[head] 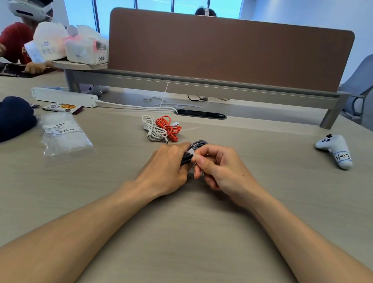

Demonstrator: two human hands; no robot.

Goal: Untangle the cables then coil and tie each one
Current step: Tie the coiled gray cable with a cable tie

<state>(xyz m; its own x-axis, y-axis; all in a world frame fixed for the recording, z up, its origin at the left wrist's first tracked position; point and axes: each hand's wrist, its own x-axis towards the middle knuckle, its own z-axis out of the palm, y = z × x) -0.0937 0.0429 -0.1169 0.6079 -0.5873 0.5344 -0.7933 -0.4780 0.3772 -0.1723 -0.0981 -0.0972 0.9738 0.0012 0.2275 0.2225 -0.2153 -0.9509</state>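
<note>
Woodgrain desk (194, 243), braided coiled cable (195, 145)

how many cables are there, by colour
white cable: 1
orange cable: 1
dark braided cable: 1, held between the left hand and right hand
total: 3

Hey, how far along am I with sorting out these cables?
The white cable and orange cable lie coiled side by side, apparently tied, on the desk. In hand: the left hand grips the dark braided cable bundle while the right hand works a white tie around it. Left: cinching that tie.
</note>
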